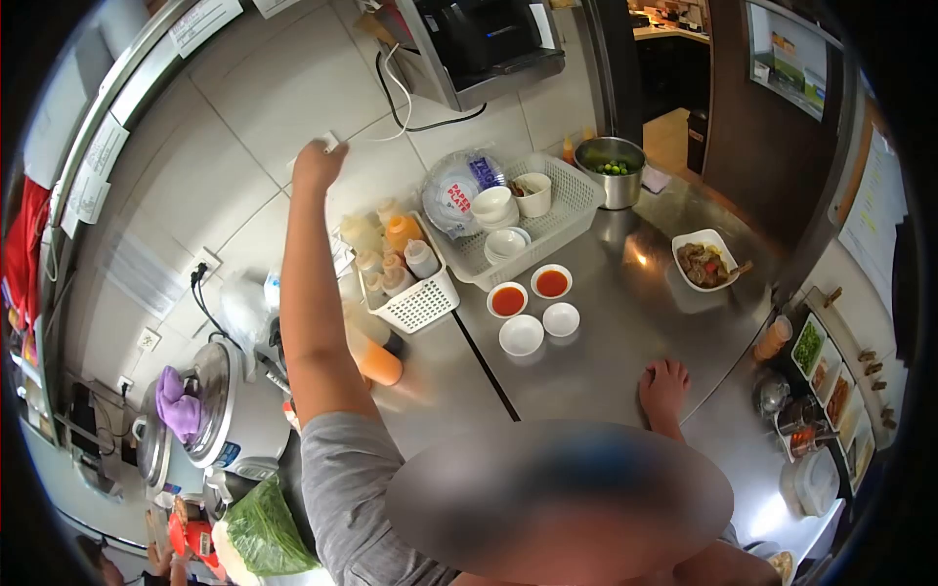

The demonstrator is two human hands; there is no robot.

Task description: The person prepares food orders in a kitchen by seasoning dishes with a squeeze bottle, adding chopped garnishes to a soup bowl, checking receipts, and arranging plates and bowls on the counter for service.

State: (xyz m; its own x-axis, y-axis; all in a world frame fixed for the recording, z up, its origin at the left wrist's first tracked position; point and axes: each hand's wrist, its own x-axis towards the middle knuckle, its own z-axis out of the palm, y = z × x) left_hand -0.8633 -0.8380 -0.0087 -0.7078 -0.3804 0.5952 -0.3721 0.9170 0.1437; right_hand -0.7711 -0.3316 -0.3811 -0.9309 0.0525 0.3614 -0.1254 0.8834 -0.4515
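My left arm stretches up to the tiled wall, where my left hand [318, 164] is at a small white wall fitting [330, 143], perhaps a switch or socket. Its fingers are mostly hidden. On the steel counter [606, 337] my right hand [664, 388] lies flat, open, holding nothing. Between the hands stand two small bowls of red sauce [507, 300] and two small white bowls [521, 335]. A white basket of squeeze bottles [418, 301] sits below my left forearm. Farther right is a white bowl of food with meat pieces [702, 262].
A larger basket [557, 234] holds stacked bowls and packaged paper plates [457, 198]. Behind it stands a steel pot [611, 168] with green contents. An orange bottle [376, 359] is near my left arm. Garnish trays [826, 376] line the right; a rice cooker [239, 400] stands left.
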